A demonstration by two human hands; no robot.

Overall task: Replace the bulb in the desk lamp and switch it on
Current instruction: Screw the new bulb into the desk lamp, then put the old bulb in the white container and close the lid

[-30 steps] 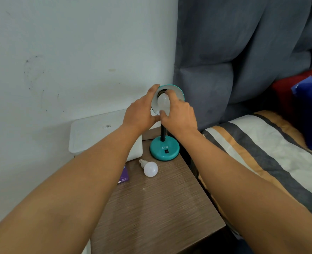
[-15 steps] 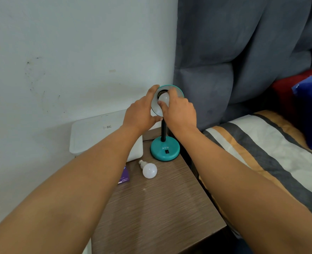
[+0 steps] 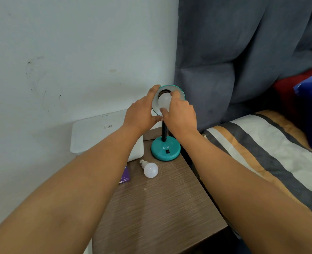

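White spare bulb (image 3: 151, 170) lies beside teal lamp base (image 3: 165, 150).

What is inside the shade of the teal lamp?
Inside the lamp shade sits a white bulb, gripped by the right hand. A dark socket shows behind it. The bulb's screw base is hidden, so how far it is threaded cannot be seen.

Two white bulbs show: one bulb in the shade (image 3: 164, 100), one loose bulb (image 3: 151, 170) lying on the wooden nightstand (image 3: 162, 208). There is one teal desk lamp (image 3: 165, 150), one white box (image 3: 96, 133), one purple card (image 3: 125, 176). Two hands reach in, a left hand (image 3: 142, 114) and a right hand (image 3: 180, 114).
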